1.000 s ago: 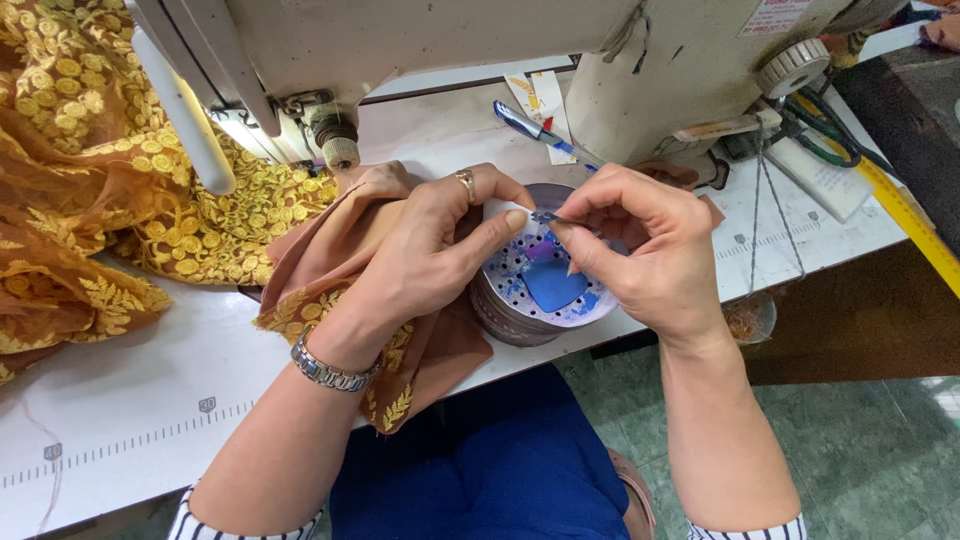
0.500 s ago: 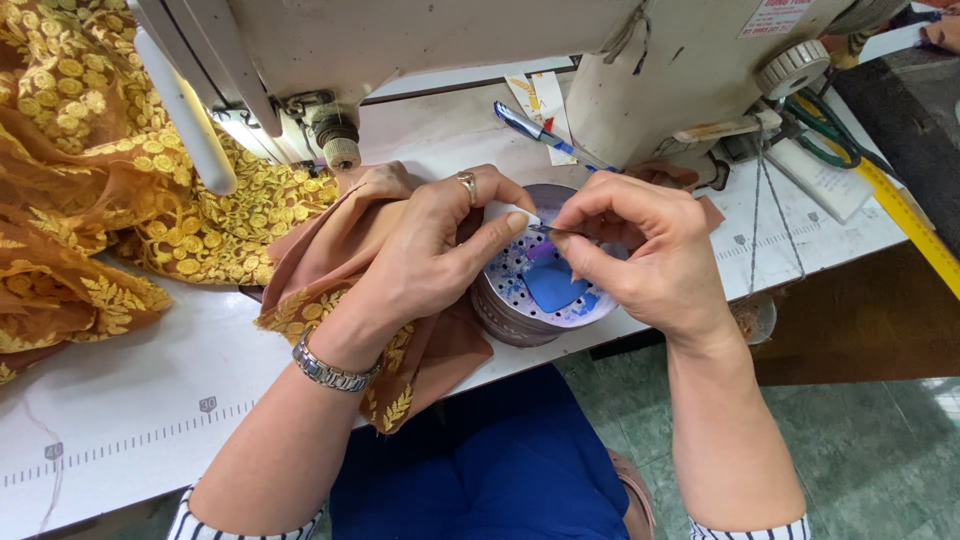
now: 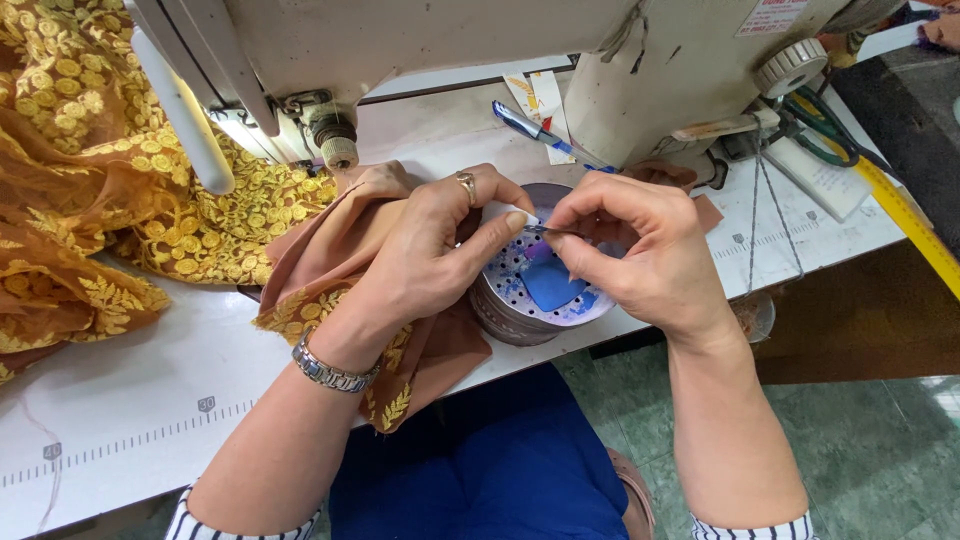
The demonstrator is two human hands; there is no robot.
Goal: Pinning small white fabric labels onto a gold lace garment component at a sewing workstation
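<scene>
Ribbon roll sat at mid-frame on the white table's near edge. Both hands pinched its loose end: left hand steadying, right hand gripping between thumb and forefinger. Peeling seemed underway; next would need a steady pull.

A round tin sits on the table before the sewing machine, fabric to its left.

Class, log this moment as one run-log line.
left hand: pinching white strip, resting on brown fabric | right hand: holding needle at strip | below: round perforated tin | behind: sewing machine
</scene>
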